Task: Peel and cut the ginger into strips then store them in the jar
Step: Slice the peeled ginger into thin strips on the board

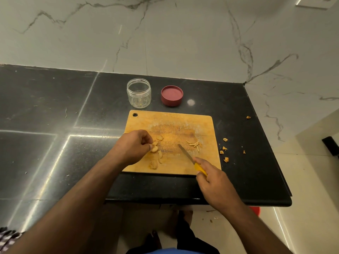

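A wooden cutting board (183, 121) lies on the black counter. My left hand (134, 146) pinches a peeled ginger piece (154, 148) at the board's left side, with several more ginger slices (153, 164) beside it. My right hand (213, 177) grips the yellow handle of a knife (186, 153), its blade pointing up-left over the board's middle. A small pile of cut ginger strips (194, 144) lies at the board's right. Behind the board stand a clear jar (138, 93), holding nothing, and its red lid (171, 95), upside down.
Ginger peel scraps (224, 150) are scattered on the black counter (55, 143) right of the board. The counter's front edge runs just below the board, and its right edge falls off to a pale floor. A marble wall rises behind.
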Tool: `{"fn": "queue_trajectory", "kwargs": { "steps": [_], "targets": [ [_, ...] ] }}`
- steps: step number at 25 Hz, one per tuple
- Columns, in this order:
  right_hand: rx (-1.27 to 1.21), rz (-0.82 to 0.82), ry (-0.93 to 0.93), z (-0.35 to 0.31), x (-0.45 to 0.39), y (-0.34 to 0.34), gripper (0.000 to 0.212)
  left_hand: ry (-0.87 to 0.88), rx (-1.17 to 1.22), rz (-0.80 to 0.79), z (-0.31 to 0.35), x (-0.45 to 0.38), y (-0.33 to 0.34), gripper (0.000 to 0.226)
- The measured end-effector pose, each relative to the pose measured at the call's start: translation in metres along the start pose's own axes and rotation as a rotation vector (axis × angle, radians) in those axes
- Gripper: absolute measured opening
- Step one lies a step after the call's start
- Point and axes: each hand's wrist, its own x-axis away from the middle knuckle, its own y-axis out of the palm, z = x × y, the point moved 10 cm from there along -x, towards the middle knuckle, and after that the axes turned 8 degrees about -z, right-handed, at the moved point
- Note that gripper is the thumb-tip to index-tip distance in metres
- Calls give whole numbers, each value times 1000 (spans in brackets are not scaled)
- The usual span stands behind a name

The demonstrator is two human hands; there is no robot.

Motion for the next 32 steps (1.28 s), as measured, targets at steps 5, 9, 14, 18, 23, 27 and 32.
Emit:
{"fn": "queue_trajectory", "kwargs": {
  "steps": [5,9,14,18,23,27,32],
  "targets": [
    [-75,-24,0,2,4,0,46,-3,124,-8,4,-5,2,17],
    [-126,-35,17,6,6,3,45,-18,279,-22,6,-12,9,17],
    [-155,7,49,13,3,-4,45,50,191,-67,31,-25,35,10],
    [-174,17,65,16,4,-7,46,98,78,-96,48,-37,48,19],
    [-197,2,80,22,6,-7,46,69,-49,-98,42,-46,39,33],
    [-199,-20,70,16,7,-1,45,113,-179,-149,41,-48,47,38],
    [-203,-18,77,15,5,-4,46,149,-214,-83,47,-47,52,22]
  ]
}}
